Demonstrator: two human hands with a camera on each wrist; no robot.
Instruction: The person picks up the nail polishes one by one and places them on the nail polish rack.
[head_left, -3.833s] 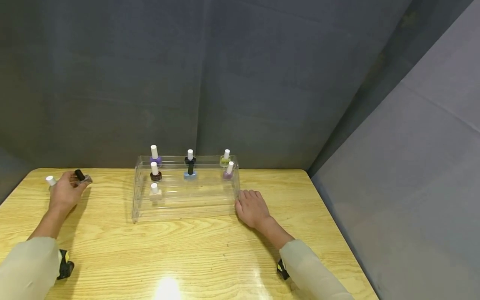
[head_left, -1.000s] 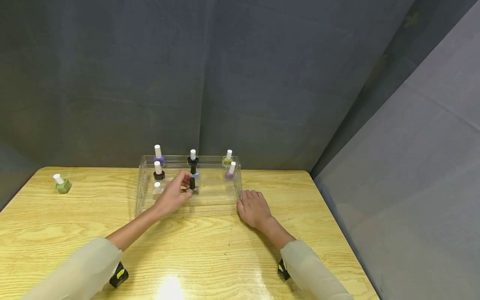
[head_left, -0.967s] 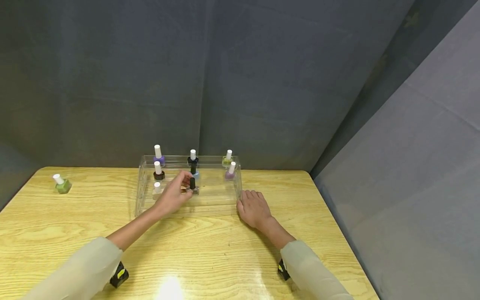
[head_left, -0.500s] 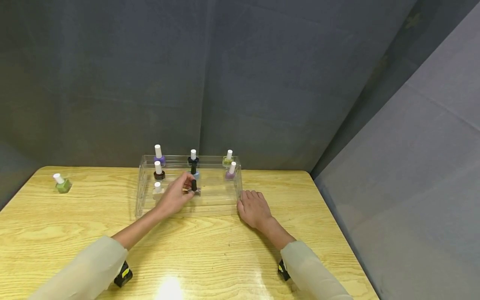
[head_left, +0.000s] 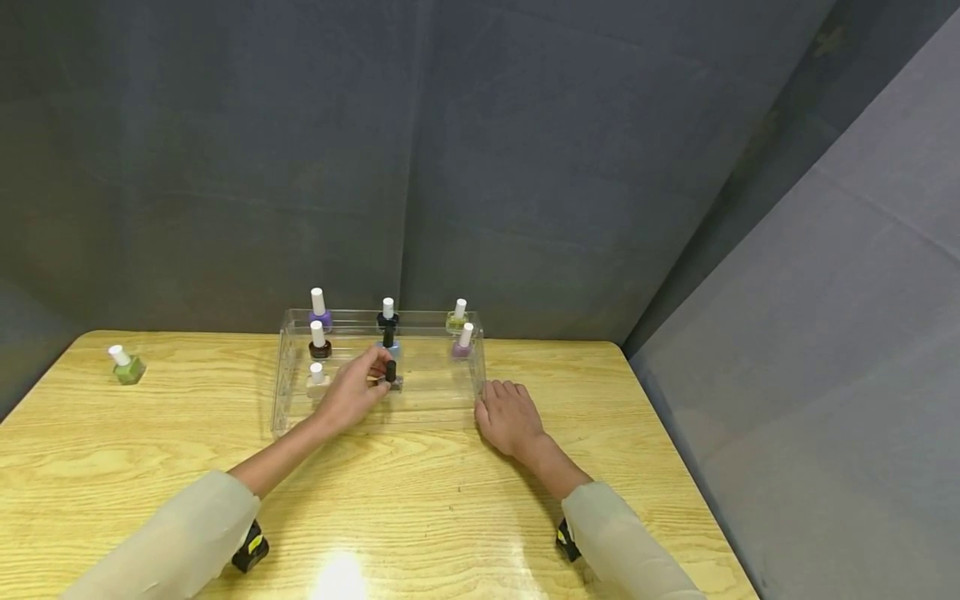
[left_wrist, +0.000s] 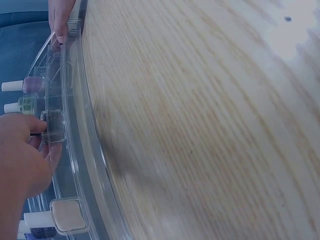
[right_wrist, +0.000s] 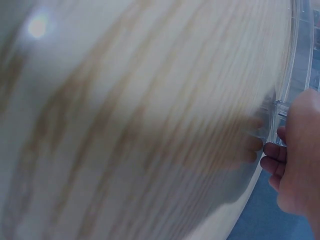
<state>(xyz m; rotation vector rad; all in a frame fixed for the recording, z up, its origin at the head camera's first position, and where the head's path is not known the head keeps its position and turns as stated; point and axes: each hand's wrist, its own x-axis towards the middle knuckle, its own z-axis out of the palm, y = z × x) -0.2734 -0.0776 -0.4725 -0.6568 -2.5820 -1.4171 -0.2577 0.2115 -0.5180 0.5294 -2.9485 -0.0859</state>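
Observation:
My left hand (head_left: pixel 351 398) pinches a nail polish bottle (head_left: pixel 391 372) with a black cap and greyish body, at the middle of the front tier of a clear stepped display rack (head_left: pixel 442 408). The left wrist view shows this bottle's square glass (left_wrist: pixel 53 126) behind the rack's front lip, thumb and fingers at its cap end. At the rack's right front corner, my right hand (head_left: pixel 510 423) holds the edge, thumb against the front. Left of the black-capped bottle on that tier stands a pale beige polish bottle (head_left: pixel 317 385) with a white cap.
On the back tier stand purple (head_left: pixel 320 319), black (head_left: pixel 387 320) and yellow-green (head_left: pixel 455 322) bottles. Dark brown (head_left: pixel 320 349), light blue (head_left: pixel 395 347) and mauve (head_left: pixel 461 349) ones fill the tier below. A green bottle (head_left: pixel 129 371) sits apart on the wooden table (head_left: pixel 420 517). Dark cloth (head_left: pixel 525 183) hangs behind.
My left hand has carried the black-capped bottle from the table's left side to the rack's front tier. Over the last second it shifts only slightly right. My right hand stays at the corner.

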